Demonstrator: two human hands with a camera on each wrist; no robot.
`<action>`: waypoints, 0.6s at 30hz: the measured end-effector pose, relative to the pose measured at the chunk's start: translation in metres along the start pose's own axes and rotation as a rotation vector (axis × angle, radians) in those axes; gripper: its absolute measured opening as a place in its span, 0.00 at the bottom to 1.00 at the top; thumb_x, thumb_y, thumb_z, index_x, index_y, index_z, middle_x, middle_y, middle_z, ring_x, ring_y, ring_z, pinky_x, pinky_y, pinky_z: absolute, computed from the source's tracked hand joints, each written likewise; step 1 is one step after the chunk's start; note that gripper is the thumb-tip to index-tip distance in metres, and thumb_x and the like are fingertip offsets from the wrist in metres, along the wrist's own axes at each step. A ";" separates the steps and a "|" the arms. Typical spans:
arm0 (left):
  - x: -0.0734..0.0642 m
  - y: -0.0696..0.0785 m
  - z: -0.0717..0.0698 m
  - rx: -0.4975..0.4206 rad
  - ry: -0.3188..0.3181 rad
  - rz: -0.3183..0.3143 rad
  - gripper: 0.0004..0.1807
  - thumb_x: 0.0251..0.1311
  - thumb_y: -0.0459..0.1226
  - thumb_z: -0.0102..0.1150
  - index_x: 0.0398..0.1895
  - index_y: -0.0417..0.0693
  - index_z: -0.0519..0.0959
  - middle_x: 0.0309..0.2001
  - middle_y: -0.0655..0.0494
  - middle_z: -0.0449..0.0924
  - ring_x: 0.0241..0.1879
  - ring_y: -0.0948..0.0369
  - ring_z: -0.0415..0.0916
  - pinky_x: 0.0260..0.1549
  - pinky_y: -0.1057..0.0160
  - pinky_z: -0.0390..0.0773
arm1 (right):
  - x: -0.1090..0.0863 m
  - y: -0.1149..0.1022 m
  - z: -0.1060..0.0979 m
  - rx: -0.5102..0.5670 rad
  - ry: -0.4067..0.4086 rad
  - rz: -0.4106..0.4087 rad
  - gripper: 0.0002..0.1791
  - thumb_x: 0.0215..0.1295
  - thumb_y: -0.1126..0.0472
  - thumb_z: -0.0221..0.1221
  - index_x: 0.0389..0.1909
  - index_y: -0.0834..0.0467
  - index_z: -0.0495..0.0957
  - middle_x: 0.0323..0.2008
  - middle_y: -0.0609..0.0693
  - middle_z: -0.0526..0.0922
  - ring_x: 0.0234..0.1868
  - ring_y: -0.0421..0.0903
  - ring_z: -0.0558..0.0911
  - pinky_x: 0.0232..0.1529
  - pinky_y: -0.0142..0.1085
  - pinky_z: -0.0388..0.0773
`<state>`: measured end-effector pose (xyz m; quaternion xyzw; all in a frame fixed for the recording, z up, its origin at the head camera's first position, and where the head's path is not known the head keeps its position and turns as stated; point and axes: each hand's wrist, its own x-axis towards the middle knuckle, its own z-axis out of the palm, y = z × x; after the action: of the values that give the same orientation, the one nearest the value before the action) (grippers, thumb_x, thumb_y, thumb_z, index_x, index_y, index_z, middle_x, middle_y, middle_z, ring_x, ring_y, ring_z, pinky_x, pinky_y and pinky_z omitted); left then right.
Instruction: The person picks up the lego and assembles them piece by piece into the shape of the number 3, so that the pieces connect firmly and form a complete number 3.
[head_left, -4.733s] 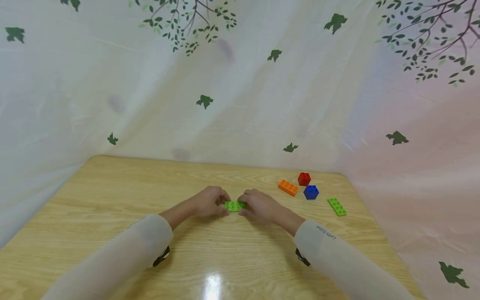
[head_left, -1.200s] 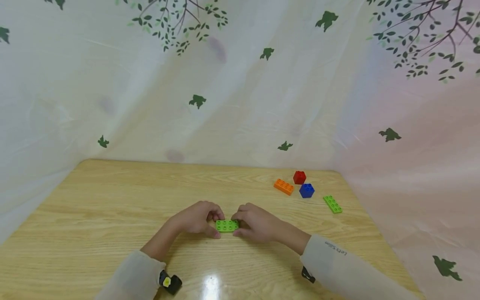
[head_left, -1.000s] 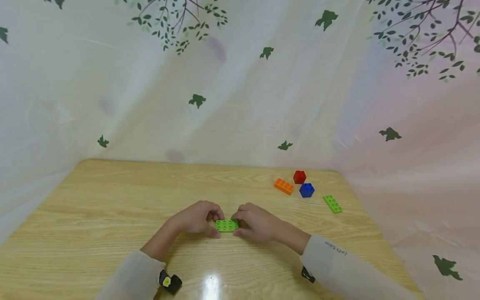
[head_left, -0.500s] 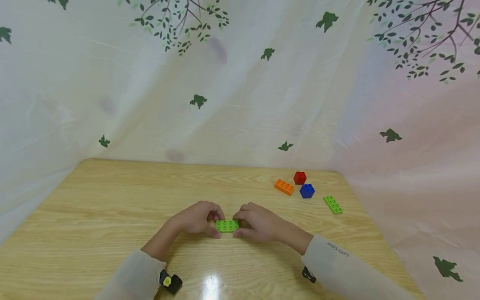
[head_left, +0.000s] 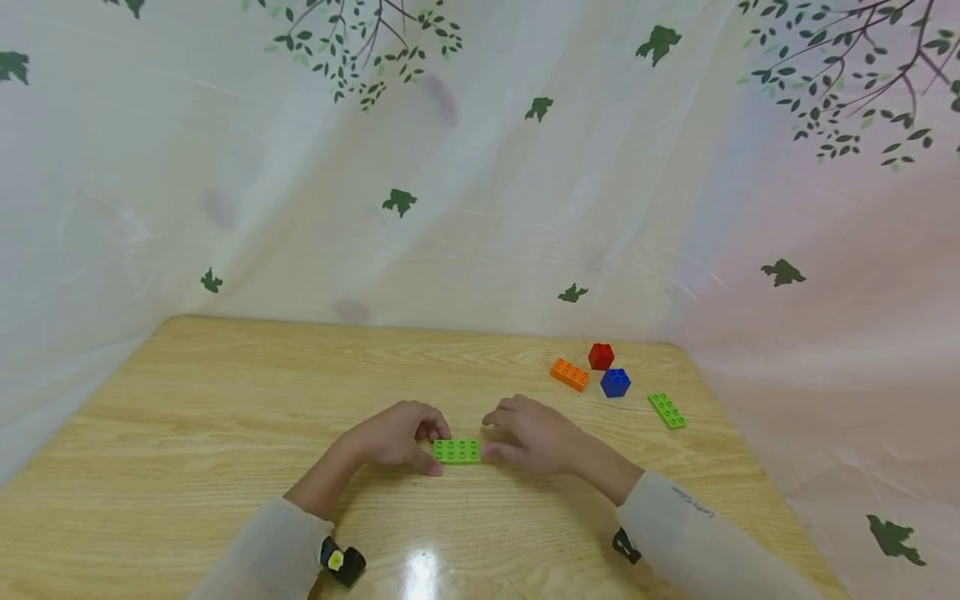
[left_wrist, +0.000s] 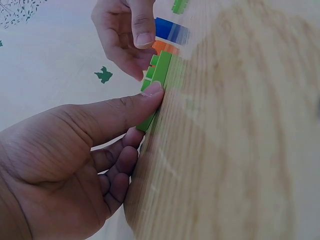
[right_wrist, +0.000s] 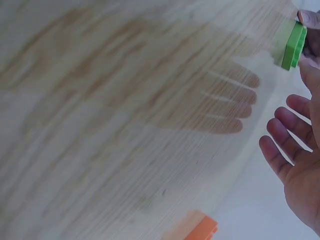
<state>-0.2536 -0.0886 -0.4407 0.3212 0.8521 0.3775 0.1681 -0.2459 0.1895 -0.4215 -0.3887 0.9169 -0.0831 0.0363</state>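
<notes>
A flat light-green toy building brick [head_left: 457,452] with two rows of studs lies on the wooden table in front of the person. At its left end my left hand [head_left: 397,435] pinches it between thumb and fingers; the left wrist view shows the thumb on the long side of the green brick [left_wrist: 158,75]. My right hand [head_left: 536,435] is just off the brick's right end, fingers spread and relaxed, holding nothing. In the right wrist view the right hand [right_wrist: 302,150] has its fingers apart, with the orange brick [right_wrist: 201,229] at the bottom edge.
Toward the table's back right lie an orange brick [head_left: 569,375], a red brick [head_left: 601,357] and a blue brick [head_left: 615,383]. Farther right is a second light-green brick [head_left: 667,411]. A patterned cloth [head_left: 480,208] hangs behind the table [head_left: 262,375].
Both hands brought the green brick nearer the person. In the last half second my right hand let go and moved off to the right; my left hand kept its hold.
</notes>
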 end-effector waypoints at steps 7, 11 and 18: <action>-0.001 0.000 0.000 0.010 0.002 -0.001 0.18 0.51 0.38 0.80 0.43 0.49 0.82 0.37 0.61 0.77 0.38 0.60 0.71 0.40 0.61 0.73 | -0.009 0.013 -0.003 -0.036 0.043 0.011 0.23 0.74 0.42 0.59 0.57 0.55 0.83 0.52 0.48 0.84 0.53 0.46 0.80 0.57 0.43 0.77; -0.002 0.000 0.001 0.012 0.004 -0.001 0.18 0.51 0.38 0.80 0.43 0.49 0.82 0.37 0.61 0.77 0.38 0.59 0.71 0.40 0.62 0.72 | -0.015 0.024 -0.005 -0.084 0.079 -0.001 0.22 0.73 0.44 0.60 0.55 0.56 0.83 0.51 0.49 0.84 0.52 0.47 0.81 0.57 0.44 0.77; -0.001 0.000 0.001 0.017 0.005 -0.004 0.18 0.51 0.38 0.81 0.43 0.50 0.82 0.37 0.61 0.77 0.39 0.59 0.71 0.41 0.62 0.72 | -0.027 0.043 -0.010 -0.126 0.109 0.024 0.21 0.74 0.46 0.60 0.54 0.59 0.84 0.51 0.52 0.85 0.54 0.51 0.81 0.58 0.47 0.77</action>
<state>-0.2524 -0.0887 -0.4410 0.3200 0.8564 0.3704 0.1641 -0.2586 0.2398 -0.4192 -0.3741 0.9255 -0.0458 -0.0370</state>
